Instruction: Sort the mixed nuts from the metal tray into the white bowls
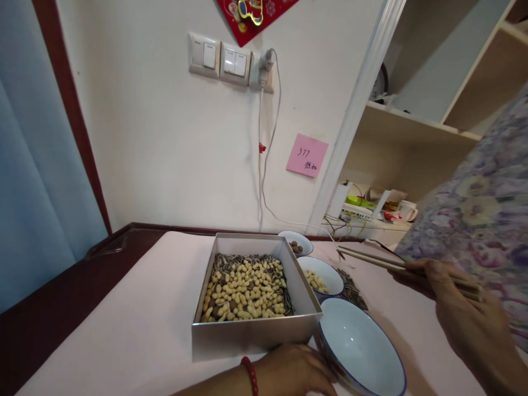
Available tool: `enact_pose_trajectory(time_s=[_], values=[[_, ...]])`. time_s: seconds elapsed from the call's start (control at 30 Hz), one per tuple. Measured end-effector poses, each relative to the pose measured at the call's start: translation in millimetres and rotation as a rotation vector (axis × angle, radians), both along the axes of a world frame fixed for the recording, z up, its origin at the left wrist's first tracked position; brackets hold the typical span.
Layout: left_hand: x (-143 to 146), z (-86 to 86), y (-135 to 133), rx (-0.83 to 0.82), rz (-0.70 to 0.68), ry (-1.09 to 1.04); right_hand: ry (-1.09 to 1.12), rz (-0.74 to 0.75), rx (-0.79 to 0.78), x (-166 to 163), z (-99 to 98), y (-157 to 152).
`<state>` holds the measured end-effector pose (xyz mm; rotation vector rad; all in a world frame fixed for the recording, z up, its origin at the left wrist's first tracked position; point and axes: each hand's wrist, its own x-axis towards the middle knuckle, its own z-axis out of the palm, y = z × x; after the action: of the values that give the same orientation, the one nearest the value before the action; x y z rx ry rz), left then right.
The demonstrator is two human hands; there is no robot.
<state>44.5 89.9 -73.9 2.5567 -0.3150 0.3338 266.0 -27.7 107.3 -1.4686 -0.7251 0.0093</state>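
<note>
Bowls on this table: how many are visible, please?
3: a back bowl with brown pieces, a middle bowl with peanuts, and a large front bowl, all right of the box.

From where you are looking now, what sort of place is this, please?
Probably a room in a home: a blue curtain hangs at left, a red decoration is on the wall, and a white mug stands on a shelf.

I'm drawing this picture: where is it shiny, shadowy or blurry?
Head view: a small glint inside the big bowl; head view: soft shadow on the pink cover to its right; head view: the blue curtain looks blurry.
</note>
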Motion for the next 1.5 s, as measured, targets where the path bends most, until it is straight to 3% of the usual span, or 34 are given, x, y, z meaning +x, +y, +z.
enact_pose_trajectory(time_s=[0.13,0.27,0.47,0.63,0.77,1.03,1.17,1.33,1.5], values=[[0,0.7,0,-0.004,-0.017,0.006,0.014,0.052,0.033,-10,-1.2,6],[1,-0.7,1,0.006,-0.033,0.013,-0.059,0.212,0.035,-40,1.5,25],[3,-5.5,0,-0.014,-0.024,-0.010,-0.354,0.510,-0.129,-77,-9.5,70],[10,-17.0,2,-0.023,-0.026,0.008,-0.499,0.627,-0.234,-96,-13.8,97],[13,-20.6,2,-0.027,-0.019,0.013,-0.594,0.666,-0.265,-107,-15.8,106],[10,-4.2,-1,-0.079,0.000,0.054,-0.714,0.716,-0.279,-115,-25.8,119],[12,-7.9,1,-0.071,-0.002,0.062,-0.731,0.700,-0.259,-113,-26.4,118],[17,-18.8,2,-0.010,-0.028,0.044,-0.725,0.669,-0.211,-110,-18.9,102],[13,-16.9,2,-0.004,-0.023,-0.001,-0.818,0.562,-0.059,-101,4.5,59]])
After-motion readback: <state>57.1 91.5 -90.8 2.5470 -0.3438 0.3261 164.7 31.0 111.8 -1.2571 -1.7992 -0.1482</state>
